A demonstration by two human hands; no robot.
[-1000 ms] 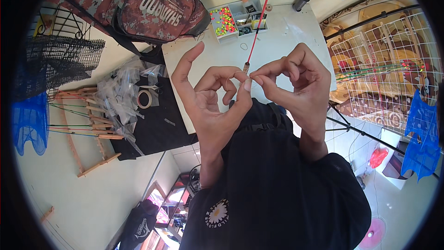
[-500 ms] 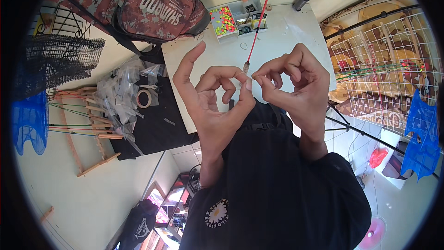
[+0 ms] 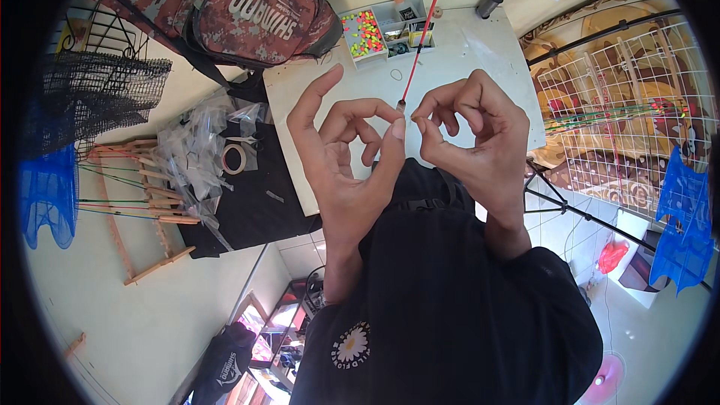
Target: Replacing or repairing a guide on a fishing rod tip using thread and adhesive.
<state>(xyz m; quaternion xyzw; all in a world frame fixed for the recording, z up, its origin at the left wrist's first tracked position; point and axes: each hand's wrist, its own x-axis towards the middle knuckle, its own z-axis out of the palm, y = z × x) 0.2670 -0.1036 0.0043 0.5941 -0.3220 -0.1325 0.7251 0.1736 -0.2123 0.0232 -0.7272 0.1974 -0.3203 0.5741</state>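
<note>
A thin red rod (image 3: pixel 424 34) runs down from the top of the view to a small pale end piece (image 3: pixel 401 107) between my hands. My left hand (image 3: pixel 349 154) pinches that end with thumb and forefinger, its little finger raised. Just right of it, my right hand (image 3: pixel 472 139) holds thumb and forefinger pinched close to the rod's end, other fingers curled; whatever is between those fingertips is too small to make out. Both hands are over the near edge of the pale tabletop (image 3: pixel 495 45).
A divided tray (image 3: pixel 379 56) with small bright pieces, a dark cylinder (image 3: pixel 488 4) and a backpack (image 3: pixel 255 15) lie toward the back. Left are plastic bags (image 3: pixel 195 150), a tape roll (image 3: pixel 233 158) and a wooden rack (image 3: pixel 157 255). A wire grid (image 3: pixel 615 105) stands right.
My left hand has shifted slightly right. My right hand's pinched fingertips have drawn a little rightward from the rod's end. The thin loop seen earlier between my fingers no longer shows clearly.
</note>
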